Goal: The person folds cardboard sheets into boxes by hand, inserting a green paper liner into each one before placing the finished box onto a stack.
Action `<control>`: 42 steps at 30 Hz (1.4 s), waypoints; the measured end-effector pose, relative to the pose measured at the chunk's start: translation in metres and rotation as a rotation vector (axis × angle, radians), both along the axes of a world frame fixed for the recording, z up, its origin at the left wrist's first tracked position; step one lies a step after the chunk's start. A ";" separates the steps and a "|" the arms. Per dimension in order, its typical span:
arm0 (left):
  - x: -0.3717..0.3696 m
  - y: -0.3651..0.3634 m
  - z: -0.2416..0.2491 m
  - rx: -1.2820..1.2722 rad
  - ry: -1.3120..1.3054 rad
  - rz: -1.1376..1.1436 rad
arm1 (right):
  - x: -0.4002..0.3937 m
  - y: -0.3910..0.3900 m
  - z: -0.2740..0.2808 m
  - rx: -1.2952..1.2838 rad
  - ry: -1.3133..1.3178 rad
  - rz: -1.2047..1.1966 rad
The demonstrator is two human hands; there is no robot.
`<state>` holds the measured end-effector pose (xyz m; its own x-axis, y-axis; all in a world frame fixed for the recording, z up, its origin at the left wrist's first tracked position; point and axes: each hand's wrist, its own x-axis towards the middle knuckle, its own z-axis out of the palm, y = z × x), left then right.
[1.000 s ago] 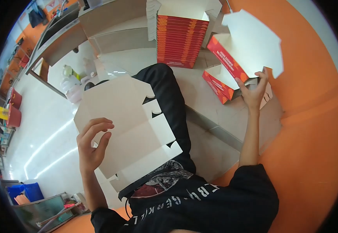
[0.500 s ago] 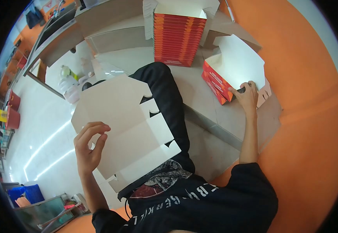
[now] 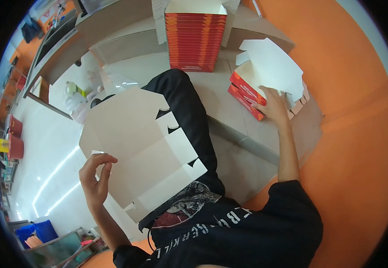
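Note:
A flat sheet of white cardboard (image 3: 136, 143) with notched flaps lies across my lap. My left hand (image 3: 95, 181) is over its left edge, thumb and forefinger tips together, with nothing visible between them. On the right, a red box (image 3: 246, 85) with its white lid raised rests on another red box (image 3: 243, 100). My right hand (image 3: 273, 106) grips the upper box at its near corner, fingers over the rim and thumb outside on the red side. Part of the grip is hidden by the hand.
A tall stack of red boxes (image 3: 194, 42) stands at the top centre on the tiled ledge (image 3: 220, 96). An orange wall (image 3: 354, 134) borders the right. Plastic bottles (image 3: 75, 96) are on the floor at the left, beyond the cardboard.
My left hand has moved down and slightly left, its thumb and forefinger closer together. My right hand has shifted left onto the box's rim. The dark object by its fingers no longer shows.

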<state>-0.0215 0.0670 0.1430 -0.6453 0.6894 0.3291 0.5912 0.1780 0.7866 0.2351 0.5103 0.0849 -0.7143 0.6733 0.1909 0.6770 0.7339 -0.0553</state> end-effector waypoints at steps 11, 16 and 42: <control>-0.004 -0.013 -0.012 -0.032 0.107 0.216 | -0.025 -0.025 0.000 -0.043 0.134 0.062; 0.011 -0.054 -0.076 -0.043 0.185 0.811 | -0.048 -0.086 -0.037 0.061 0.356 0.097; 0.045 -0.065 -0.092 0.038 -0.435 0.403 | 0.021 0.015 -0.017 0.366 0.330 0.102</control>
